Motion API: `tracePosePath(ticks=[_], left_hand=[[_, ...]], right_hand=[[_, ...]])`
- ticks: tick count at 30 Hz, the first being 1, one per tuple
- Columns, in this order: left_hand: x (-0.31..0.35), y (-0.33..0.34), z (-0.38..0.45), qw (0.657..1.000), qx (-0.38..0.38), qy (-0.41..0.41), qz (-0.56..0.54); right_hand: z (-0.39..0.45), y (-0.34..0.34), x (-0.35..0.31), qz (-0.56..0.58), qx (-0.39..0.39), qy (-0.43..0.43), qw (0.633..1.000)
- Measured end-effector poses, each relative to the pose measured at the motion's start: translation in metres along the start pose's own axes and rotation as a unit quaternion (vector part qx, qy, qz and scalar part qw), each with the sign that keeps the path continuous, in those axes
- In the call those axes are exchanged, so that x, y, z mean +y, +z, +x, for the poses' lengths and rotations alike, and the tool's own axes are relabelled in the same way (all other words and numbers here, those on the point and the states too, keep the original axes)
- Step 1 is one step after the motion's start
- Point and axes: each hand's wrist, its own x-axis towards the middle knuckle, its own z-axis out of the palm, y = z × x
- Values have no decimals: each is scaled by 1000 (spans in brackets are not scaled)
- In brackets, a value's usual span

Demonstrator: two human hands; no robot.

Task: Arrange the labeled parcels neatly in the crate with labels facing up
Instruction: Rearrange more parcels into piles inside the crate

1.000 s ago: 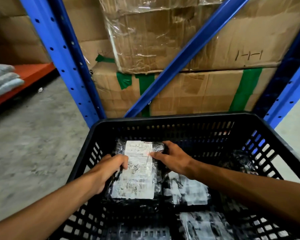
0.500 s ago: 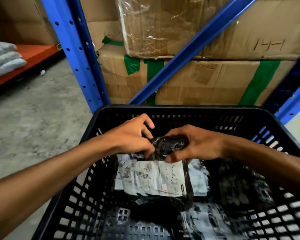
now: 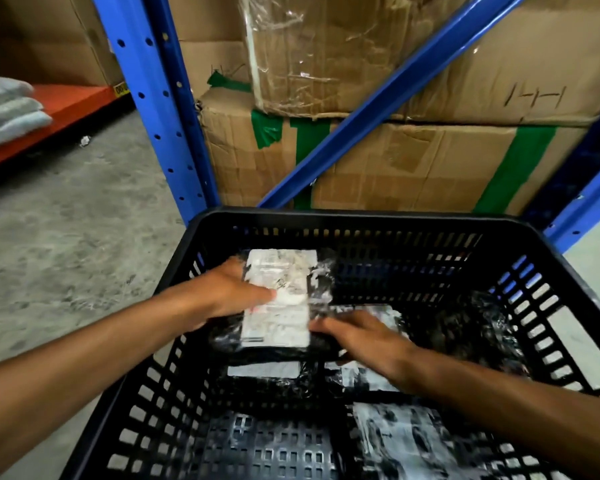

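Note:
A black slotted plastic crate (image 3: 361,220) fills the lower view. In its far left part lies a black-wrapped parcel (image 3: 278,320) with a white label facing up. My left hand (image 3: 232,296) rests on its left edge, fingers over the label. My right hand (image 3: 357,336) grips its near right corner. Under and beside it lie other black parcels with white labels up: one just below (image 3: 264,370), one at the near right (image 3: 402,434), and a dark one at the far right (image 3: 475,327).
The crate's near left floor (image 3: 267,455) is bare. Behind the crate stand blue rack posts (image 3: 153,109) and taped cardboard boxes (image 3: 413,161). A concrete floor (image 3: 66,237) lies to the left, with an orange shelf (image 3: 66,102) holding folded grey cloth (image 3: 7,112).
Half a second ago both hands held a parcel up by its top edge. Now a parcel lies label up on the stack in the far left, with both hands on its sides.

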Motion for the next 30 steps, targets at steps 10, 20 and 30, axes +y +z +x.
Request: tracePosePath(ticks=[10,20,30], left_hand=[[-1,18,-1,979,-24,-14,200],[1,8,0,962,-45,-8,269],[80,89,16,971,-68,178,142]], right_hand=[[42,22,16,-127,3,-36,991],[41,19,16,-153,-7,-48,987],[48,-84,75,-228,143,138,953]])
